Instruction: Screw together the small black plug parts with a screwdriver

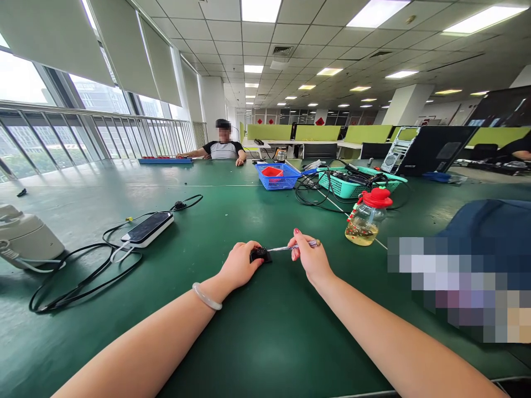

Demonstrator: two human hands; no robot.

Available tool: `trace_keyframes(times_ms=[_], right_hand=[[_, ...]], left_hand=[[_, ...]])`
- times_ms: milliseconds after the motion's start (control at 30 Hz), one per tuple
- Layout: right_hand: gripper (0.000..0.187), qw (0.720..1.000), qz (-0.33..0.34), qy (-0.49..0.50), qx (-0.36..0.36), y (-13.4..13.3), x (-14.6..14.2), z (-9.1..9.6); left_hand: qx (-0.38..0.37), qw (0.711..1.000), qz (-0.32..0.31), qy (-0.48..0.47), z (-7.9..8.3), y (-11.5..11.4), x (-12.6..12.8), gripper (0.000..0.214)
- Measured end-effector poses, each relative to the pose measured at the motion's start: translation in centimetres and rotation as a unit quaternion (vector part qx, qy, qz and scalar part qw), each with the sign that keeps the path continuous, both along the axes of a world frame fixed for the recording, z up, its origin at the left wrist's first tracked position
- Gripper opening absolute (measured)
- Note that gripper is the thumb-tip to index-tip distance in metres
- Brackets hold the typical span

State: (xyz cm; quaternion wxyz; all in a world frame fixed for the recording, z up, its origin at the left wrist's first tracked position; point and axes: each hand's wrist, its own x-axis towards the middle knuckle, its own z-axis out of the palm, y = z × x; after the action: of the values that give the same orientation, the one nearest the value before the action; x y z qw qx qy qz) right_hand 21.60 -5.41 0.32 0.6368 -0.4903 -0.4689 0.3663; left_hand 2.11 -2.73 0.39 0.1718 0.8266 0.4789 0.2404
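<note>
My left hand [240, 264] is closed around a small black part [260, 254] low over the green table, its fingers hiding much of it. What kind of part it is cannot be made out. A slim silvery screwdriver [282, 249] is pinched in my right hand [310, 255]. It lies nearly level, with its tip pointing left and meeting or almost meeting the black part. A pale bangle [206, 297] circles my left wrist.
On the green table [265, 342], a power bank-like device [148, 228] and black cables lie left. A red-lidded bottle [368, 218] stands right, near a blue basket [279, 177] and a teal basket [352, 187] of cables. Another person [224, 148] sits across.
</note>
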Motion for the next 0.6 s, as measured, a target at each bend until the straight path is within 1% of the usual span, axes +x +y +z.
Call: trace_keyframes(times_ms=[167, 367, 600], right_hand=[[0.049, 1.000, 0.012, 0.020, -0.013, 0.26, 0.10, -0.18], [0.048, 0.997, 0.048, 0.057, -0.036, 0.14, -0.12, 0.07], [0.046, 0.991, 0.055, 0.095, -0.076, 0.09, -0.08, 0.23]], left_hand=[[-0.001, 1.000, -0.004, 0.003, 0.15, -0.12, 0.03, 0.023], [-0.005, 1.000, -0.007, -0.005, 0.13, -0.11, 0.01, 0.023], [-0.005, 1.000, -0.011, -0.006, 0.16, -0.10, 0.02, 0.023]])
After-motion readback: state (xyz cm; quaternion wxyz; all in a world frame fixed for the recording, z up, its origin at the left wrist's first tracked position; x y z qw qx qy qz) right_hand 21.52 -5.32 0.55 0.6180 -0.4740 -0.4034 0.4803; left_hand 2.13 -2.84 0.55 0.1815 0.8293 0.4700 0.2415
